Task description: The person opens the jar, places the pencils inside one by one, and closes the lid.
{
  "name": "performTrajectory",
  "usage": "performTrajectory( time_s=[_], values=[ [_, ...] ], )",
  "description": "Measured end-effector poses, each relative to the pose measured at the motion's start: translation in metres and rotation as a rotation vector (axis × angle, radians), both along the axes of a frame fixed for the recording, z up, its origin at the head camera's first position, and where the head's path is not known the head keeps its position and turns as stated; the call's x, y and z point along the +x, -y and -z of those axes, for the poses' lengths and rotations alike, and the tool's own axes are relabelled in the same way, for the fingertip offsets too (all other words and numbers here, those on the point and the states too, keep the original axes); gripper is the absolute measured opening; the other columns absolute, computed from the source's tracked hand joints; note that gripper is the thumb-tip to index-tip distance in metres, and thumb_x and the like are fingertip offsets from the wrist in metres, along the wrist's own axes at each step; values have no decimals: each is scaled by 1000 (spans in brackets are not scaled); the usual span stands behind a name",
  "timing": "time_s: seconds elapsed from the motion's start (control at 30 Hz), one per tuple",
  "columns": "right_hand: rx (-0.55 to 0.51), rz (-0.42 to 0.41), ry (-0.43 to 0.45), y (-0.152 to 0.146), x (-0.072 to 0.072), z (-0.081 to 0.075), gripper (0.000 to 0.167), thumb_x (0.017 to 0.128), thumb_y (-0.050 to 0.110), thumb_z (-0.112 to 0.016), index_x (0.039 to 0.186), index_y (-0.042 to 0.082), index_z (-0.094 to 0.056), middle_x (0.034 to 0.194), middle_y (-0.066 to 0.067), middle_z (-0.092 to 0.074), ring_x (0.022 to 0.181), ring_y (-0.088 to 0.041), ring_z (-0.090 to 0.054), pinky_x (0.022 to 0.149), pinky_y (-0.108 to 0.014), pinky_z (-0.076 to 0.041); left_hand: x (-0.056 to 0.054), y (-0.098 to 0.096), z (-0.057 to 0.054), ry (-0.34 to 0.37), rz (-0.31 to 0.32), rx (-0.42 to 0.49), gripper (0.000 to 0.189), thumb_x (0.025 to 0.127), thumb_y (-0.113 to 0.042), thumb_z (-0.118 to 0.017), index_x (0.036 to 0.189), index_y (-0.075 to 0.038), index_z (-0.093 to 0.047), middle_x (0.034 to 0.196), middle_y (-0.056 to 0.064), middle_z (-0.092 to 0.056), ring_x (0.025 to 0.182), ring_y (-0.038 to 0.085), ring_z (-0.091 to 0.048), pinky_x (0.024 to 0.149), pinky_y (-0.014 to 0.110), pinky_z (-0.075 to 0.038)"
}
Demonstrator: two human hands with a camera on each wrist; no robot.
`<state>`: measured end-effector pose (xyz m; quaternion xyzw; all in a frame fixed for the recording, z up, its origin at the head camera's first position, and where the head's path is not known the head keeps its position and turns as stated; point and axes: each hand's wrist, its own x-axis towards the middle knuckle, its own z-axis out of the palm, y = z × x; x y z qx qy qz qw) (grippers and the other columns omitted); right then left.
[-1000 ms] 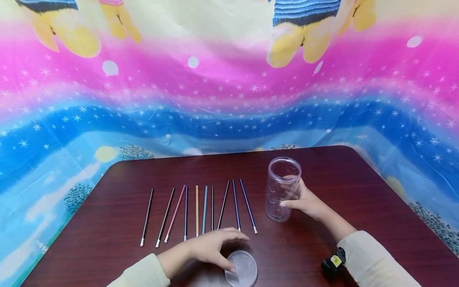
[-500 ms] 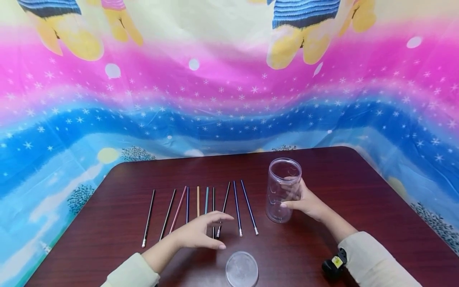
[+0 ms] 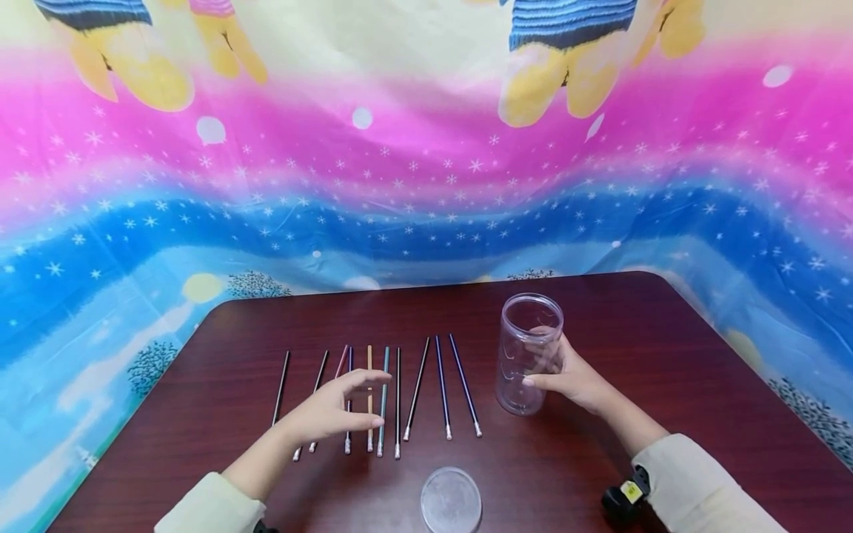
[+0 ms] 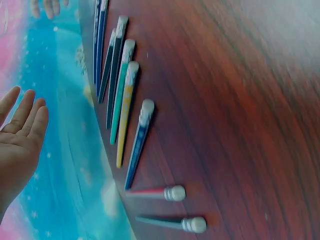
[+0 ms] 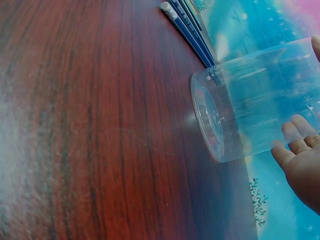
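Note:
My right hand (image 3: 573, 376) grips a clear plastic jar (image 3: 516, 370) from its right side, thumb in front and fingers behind; the jar stands upright with its mouth uncovered. In the right wrist view the fingers show against the wall of the jar (image 5: 260, 100). Over the left part of a row of pencils my left hand (image 3: 326, 411) hovers with fingers spread, holding nothing. Beneath it lie a yellow pencil (image 3: 369, 429), a teal pencil (image 3: 383, 400) and others partly hidden. The left wrist view shows the left hand (image 4: 22, 140) apart from the eraser-tipped pencils.
A round clear lid (image 3: 451, 500) lies flat near the front of the dark wooden table (image 3: 533, 474). Two blue pencils, one the rightmost pencil (image 3: 466, 385), lie left of the jar. A patterned cloth (image 3: 426, 185) hangs behind the table.
My left hand has moved from the lid leftward and away from me, over the pencils. The lid stays on the table. My right hand and the jar have barely moved.

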<state>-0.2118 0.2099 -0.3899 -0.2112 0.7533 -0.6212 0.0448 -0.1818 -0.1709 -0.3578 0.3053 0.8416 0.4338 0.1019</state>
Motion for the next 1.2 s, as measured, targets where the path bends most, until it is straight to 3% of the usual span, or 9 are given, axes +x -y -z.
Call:
performTrajectory(
  time_s=[0.2, 0.53, 0.83, 1.2],
  values=[
    [-19, 2, -5, 0, 0, 0, 75, 73, -1, -65, 128, 2, -15, 126, -29, -33, 107, -12, -46, 82, -24, -40, -1, 18, -7, 30, -82, 18, 53, 78, -23, -64, 124, -7, -42, 122, 12, -45, 111, 33, -41, 89, 50, -31],
    [-4, 3, -5, 2, 3, -1, 73, 74, 2, -65, 130, 0, -17, 127, -28, -33, 110, -28, -43, 81, -26, -42, -3, 47, -11, 94, -245, 33, 53, 79, -23, -62, 125, -5, -41, 125, 18, -42, 113, 39, -38, 87, 48, -35],
    [-15, 6, -23, 1, 2, 0, 69, 73, 0, -65, 127, -2, -22, 125, -28, -35, 106, -9, -47, 81, -24, -41, -13, 74, 0, 101, -374, 32, 53, 82, -25, -59, 123, 2, -39, 123, 24, -40, 111, 38, -39, 85, 43, -39],
    [-23, 6, -35, 1, 1, 1, 68, 73, -1, -65, 127, -2, -23, 124, -29, -36, 104, -9, -48, 81, -24, -41, -23, 98, 13, 94, -476, -134, 58, 82, -30, -58, 124, 5, -37, 123, 25, -40, 113, 39, -36, 83, 46, -38]
  ],
)
